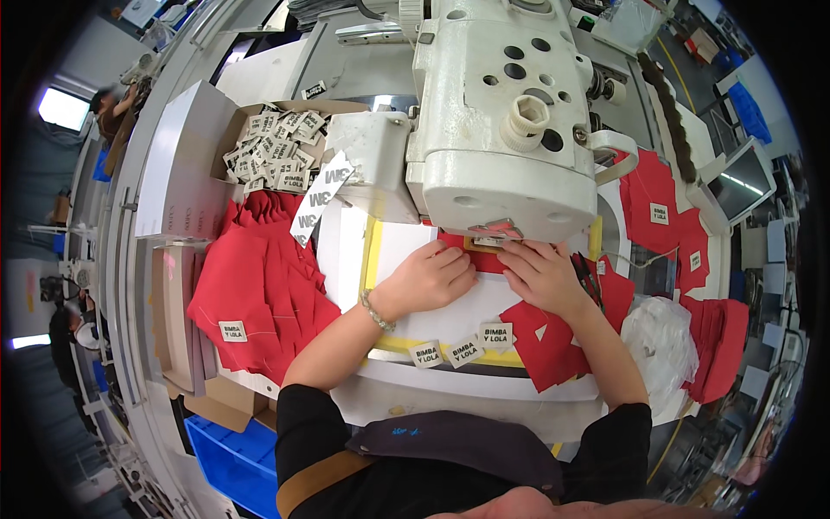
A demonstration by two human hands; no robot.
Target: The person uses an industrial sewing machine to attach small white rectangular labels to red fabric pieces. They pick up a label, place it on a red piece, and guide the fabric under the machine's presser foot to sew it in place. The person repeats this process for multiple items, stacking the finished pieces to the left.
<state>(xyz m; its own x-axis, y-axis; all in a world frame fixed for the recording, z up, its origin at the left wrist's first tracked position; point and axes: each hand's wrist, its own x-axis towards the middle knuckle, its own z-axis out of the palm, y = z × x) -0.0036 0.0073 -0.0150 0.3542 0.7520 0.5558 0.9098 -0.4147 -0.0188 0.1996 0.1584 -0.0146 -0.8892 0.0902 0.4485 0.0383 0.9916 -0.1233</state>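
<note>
Under the head of a white industrial sewing machine lies a piece of red fabric. A small pale label sits on it inside a brass-coloured frame. My left hand, a beaded bracelet at its wrist, has its fingers curled down onto the fabric's left part. My right hand is bent at the label's right edge, its fingertips closed there and partly hidden by the machine head. Nearer to me, three loose labels with dark print lie in a row. Another red piece lies beneath my right forearm.
A stack of red pieces stands left, below an open box of labels. White tape hangs from the machine. Labelled red pieces, clear plastic and a red stack lie right. A blue crate is lower left.
</note>
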